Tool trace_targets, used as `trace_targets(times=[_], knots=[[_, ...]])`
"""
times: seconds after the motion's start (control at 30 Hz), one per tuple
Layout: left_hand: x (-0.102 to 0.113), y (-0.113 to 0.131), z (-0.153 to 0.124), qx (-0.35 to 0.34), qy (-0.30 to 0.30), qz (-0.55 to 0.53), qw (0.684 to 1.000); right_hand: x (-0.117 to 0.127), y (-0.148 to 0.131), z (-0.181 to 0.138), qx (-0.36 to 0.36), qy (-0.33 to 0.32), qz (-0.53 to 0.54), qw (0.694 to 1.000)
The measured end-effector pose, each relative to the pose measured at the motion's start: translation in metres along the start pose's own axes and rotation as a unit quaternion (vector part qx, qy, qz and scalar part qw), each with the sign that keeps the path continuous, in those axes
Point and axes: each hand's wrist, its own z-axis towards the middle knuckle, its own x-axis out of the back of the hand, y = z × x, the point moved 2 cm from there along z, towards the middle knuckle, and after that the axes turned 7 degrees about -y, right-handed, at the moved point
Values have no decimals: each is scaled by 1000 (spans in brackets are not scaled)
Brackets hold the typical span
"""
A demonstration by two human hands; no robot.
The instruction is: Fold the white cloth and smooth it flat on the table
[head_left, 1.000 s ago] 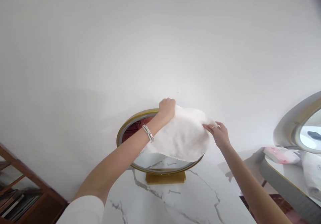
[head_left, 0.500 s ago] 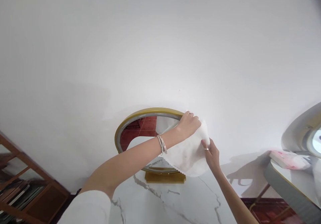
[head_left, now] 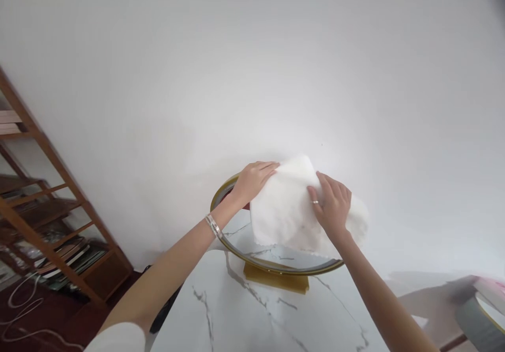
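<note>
A white cloth (head_left: 282, 212) with a zigzag lower edge hangs across the front of an oval mirror (head_left: 236, 231) in a gold frame. My left hand (head_left: 254, 181) is at the mirror's upper rim, its fingers close together on the cloth's upper left edge and its thumb hidden. On the right side, my right hand (head_left: 333, 204) is closed on the cloth, with the ringed thumb in front. Some of the cloth hangs out to the right beyond that hand. The mirror's gold base (head_left: 276, 278) rests on a white marble-patterned tabletop (head_left: 252, 320).
A plain pale wall (head_left: 252, 68) rises right behind the mirror. At the left stands a wooden shelf (head_left: 59, 162) with books and papers, and a white cable (head_left: 29, 310) lies on the dark red floor. A grey-sided table (head_left: 473, 315) is at the lower right.
My left hand has moved left along the mirror's top rim, and the cloth is spread wider over the mirror. My right hand has risen. The view has turned, showing more of the shelf.
</note>
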Motion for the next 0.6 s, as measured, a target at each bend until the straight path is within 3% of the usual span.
trace_targets(times=[0.13, 0.3, 0.47, 0.6], knots=[[-3, -51, -61, 88, 87, -117, 985, -31, -49, 25, 128, -1, -32, 991], [-42, -101, -143, 264, 165, -164, 936, -86, -117, 31, 312, -64, -45, 947], [-98, -116, -214, 381, 202, -153, 889, -136, -151, -19, 479, -167, -4, 862], [-144, -104, -263, 438, 197, -156, 863, -147, -149, -83, 496, -237, 104, 829]])
